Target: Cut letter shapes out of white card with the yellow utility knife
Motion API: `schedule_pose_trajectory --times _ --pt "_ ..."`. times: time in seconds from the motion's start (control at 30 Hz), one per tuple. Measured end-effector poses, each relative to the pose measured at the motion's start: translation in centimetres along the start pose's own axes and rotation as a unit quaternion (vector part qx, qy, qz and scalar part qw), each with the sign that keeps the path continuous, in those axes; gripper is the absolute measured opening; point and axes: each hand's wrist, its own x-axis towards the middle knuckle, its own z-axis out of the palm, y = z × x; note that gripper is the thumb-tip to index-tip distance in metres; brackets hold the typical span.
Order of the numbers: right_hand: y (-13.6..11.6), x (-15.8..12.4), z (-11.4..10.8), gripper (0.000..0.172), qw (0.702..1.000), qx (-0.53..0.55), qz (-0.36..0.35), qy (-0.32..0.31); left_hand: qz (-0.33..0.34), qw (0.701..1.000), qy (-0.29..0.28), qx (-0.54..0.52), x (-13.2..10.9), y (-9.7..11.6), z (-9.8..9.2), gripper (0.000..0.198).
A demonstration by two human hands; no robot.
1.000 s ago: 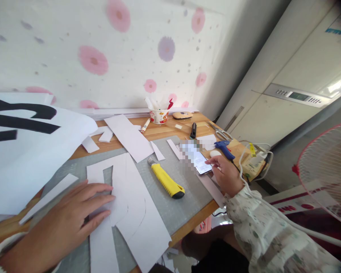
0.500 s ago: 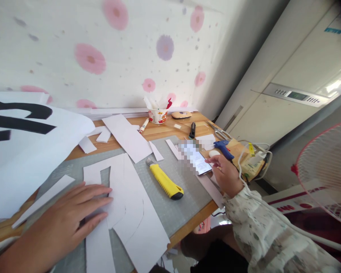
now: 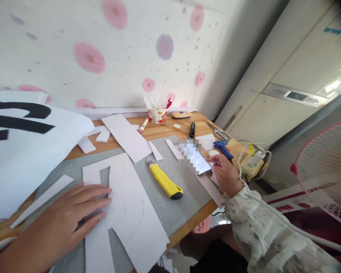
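My left hand (image 3: 71, 212) lies flat with its fingers slightly spread on a white board piece (image 3: 130, 212) that has a notch cut out and curved pencil lines. This piece rests on a grey cutting mat (image 3: 184, 212). To its right lies a yellow utility knife (image 3: 165, 180), its tip pointing away from me. My right hand (image 3: 224, 172) is at the near right edge of a lit phone (image 3: 199, 161), which lies face up. Its fingers are bent, with a fingertip at the screen's edge and nothing seen gripped. Part of the phone's screen is blurred out.
A large white sheet with black strokes (image 3: 31, 151) stands curled at left. White offcuts (image 3: 127, 136) lie behind the mat. Farther back are a paper tub (image 3: 157, 116), a black-handled cutter (image 3: 192, 130), scissors (image 3: 222, 133) and a blue glue gun (image 3: 224, 149). A fan (image 3: 326, 170) is at right.
Both hands keep their places on the board piece and at the phone. The view has shifted very slightly; nothing else visibly moved.
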Motion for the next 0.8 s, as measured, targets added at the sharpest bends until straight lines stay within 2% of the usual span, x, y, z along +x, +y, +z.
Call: schedule_pose_trajectory --times 0.3,0.5,0.8 --pt "0.11 0.05 0.01 0.018 1.0 0.015 0.002 0.004 -0.004 1.0 0.019 -0.005 0.13 0.0 -0.11 0.024" --pt "0.05 0.05 -0.04 0.019 1.0 0.018 0.006 0.004 -0.043 0.999 -0.02 -0.008 -0.31 0.08 -0.14 0.026" --pt "0.19 0.09 -0.01 0.018 1.0 0.02 0.006 0.003 -0.022 1.0 -0.002 -0.002 0.06 0.33 -0.32 0.026"
